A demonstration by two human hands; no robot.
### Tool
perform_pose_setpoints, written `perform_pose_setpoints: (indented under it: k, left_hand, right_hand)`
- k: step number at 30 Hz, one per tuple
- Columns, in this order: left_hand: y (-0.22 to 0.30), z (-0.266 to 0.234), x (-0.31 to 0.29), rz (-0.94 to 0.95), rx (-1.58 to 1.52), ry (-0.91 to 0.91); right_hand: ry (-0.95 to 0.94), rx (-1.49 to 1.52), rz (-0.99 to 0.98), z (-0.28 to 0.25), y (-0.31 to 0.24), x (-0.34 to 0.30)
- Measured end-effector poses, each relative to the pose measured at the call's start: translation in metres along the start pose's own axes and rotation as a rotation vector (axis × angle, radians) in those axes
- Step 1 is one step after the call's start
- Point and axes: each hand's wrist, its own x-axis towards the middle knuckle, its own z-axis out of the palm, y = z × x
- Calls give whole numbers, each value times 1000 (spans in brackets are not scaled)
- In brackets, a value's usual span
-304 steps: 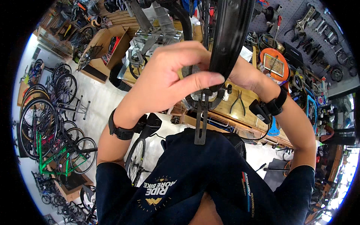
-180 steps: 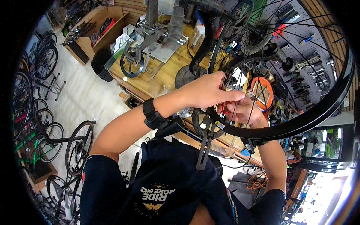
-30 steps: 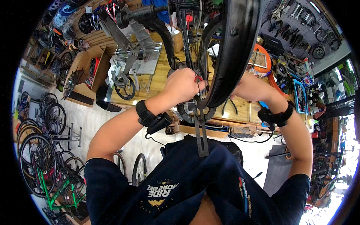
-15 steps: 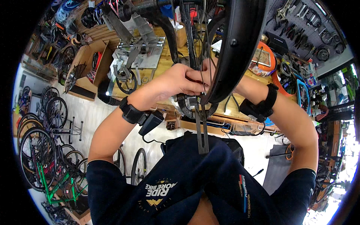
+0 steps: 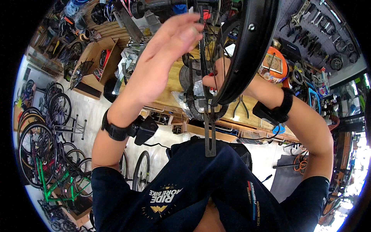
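Note:
A bicycle wheel with a black rim (image 5: 251, 50) stands upright in a dark metal truing stand (image 5: 210, 133), its hub and sprockets at the top of view. My left hand (image 5: 166, 52) is raised left of the spokes, fingers stretched out and slightly blurred, holding nothing I can see; its fingertips are close to the spokes (image 5: 205, 34). Partly hidden behind the rim and spokes, my right hand (image 5: 220, 75) pinches a small red piece (image 5: 211, 74) at the spokes. What kind of tool it is cannot be made out. Both wrists wear black straps with small boxes.
Behind the wheel stretches a wooden workbench (image 5: 174, 81). Pliers (image 5: 241, 107) lie near its front edge, and an orange round container (image 5: 272, 62) stands to the right. Tools hang on a pegboard (image 5: 320, 27). An open cardboard box (image 5: 92, 69) and several bicycles (image 5: 46, 147) are at left.
My left hand has left the spokes beside the rim, moving up and left with its fingers opening. My right hand stays at the spokes, a little lower. The rim has turned slightly.

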Motion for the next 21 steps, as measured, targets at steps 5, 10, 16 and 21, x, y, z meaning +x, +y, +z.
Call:
perform_pose_setpoints:
  k: [5,10,16,21]
  left_hand:
    - [6,19,-6,267,287,-206]
    - [8,11,-5,224,406,-298]
    - [6,12,-2,290,455,-319]
    - [9,13,-1,328,492,-331]
  right_hand:
    - [-141,640,91,3,14,11]
    - [-302,672,114,-8,30,-5]
    - [-379,884,225,4,66,6]
    - [-289,874,202,20,71,19]
